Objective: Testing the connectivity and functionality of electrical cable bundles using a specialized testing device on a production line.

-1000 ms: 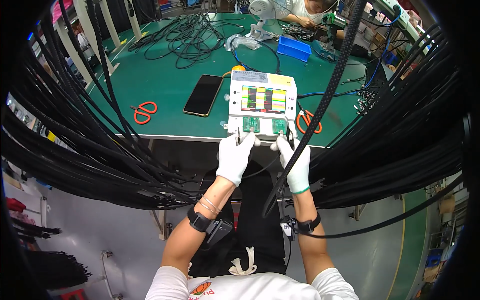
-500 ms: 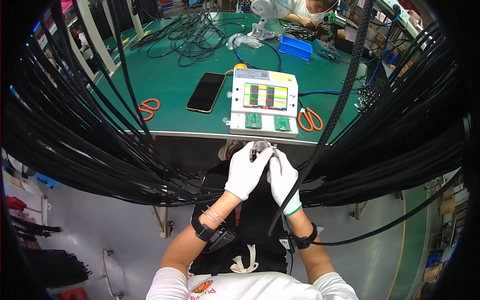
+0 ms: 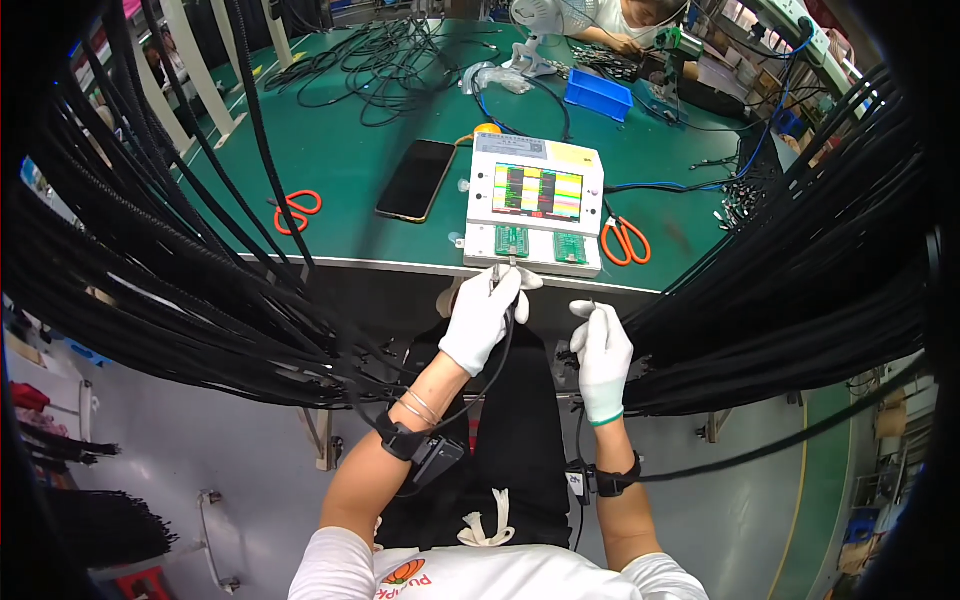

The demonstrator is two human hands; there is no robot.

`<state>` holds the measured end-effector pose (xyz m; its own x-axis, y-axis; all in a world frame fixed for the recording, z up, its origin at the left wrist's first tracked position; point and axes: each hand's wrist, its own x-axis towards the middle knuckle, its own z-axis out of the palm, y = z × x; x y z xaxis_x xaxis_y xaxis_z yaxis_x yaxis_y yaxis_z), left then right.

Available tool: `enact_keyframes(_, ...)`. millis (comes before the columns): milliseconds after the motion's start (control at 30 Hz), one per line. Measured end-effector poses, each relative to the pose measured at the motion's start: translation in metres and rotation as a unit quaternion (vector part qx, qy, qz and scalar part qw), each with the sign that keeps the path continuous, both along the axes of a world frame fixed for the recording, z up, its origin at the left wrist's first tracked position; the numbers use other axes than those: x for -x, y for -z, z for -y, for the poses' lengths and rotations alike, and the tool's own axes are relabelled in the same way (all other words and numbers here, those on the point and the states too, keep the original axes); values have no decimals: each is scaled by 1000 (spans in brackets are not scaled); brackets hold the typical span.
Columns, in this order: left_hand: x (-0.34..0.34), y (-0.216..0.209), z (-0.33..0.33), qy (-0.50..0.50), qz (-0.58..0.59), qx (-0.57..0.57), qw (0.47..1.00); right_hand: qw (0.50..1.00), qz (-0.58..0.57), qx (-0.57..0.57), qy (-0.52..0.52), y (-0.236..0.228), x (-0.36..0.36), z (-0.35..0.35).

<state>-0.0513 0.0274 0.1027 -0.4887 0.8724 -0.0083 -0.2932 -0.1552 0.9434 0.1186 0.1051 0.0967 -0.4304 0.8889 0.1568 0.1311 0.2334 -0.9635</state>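
Observation:
My left hand (image 3: 480,318), in a white glove, is closed on the plug of a black cable (image 3: 505,350). The plug's silver tip (image 3: 512,262) is at the front edge of the tester, by its left green circuit board (image 3: 512,242); whether it sits in the socket cannot be told. The white tester (image 3: 535,200) has a lit, coloured screen. To the right and apart from it, my gloved right hand (image 3: 605,355) is raised with fingertips pinched together. A small dark bit (image 3: 590,306) shows at those fingertips, too small to name.
On the green table (image 3: 320,245) lie a black phone (image 3: 418,180), orange-handled scissors (image 3: 297,212) at left and another orange pair (image 3: 625,240) at right. Behind are a blue bin (image 3: 598,95), a fan (image 3: 538,30) and a co-worker (image 3: 630,25). Black cables (image 3: 780,330) hang on both sides.
My hands, together before, have parted. The left has brought the plug to the tester's front edge; the right has moved rightward. The thick braided cable no longer hangs across the right side.

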Motion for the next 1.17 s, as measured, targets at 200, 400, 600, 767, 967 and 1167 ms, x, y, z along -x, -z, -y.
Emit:
enact_keyframes(200,10,-1,1,75,107,-8,991,991,-52,113,-45,-11,13,1)
enact_keyframes(400,14,8,0,126,226,-54,965,989,-51,128,-45,-17,20,1)
enact_keyframes(600,8,7,-9,87,279,-48,955,995,-58,76,-15,-9,27,-3)
enact_keyframes(767,3,2,-8,46,209,-13,977,982,-27,-181,47,4,39,-14)
enact_keyframes(967,8,23,28,16,185,27,982,977,-38,-199,73,6,43,-22)
enact_keyframes(1167,13,68,41,-20,187,47,981,976,-42,-200,75,8,46,-22)
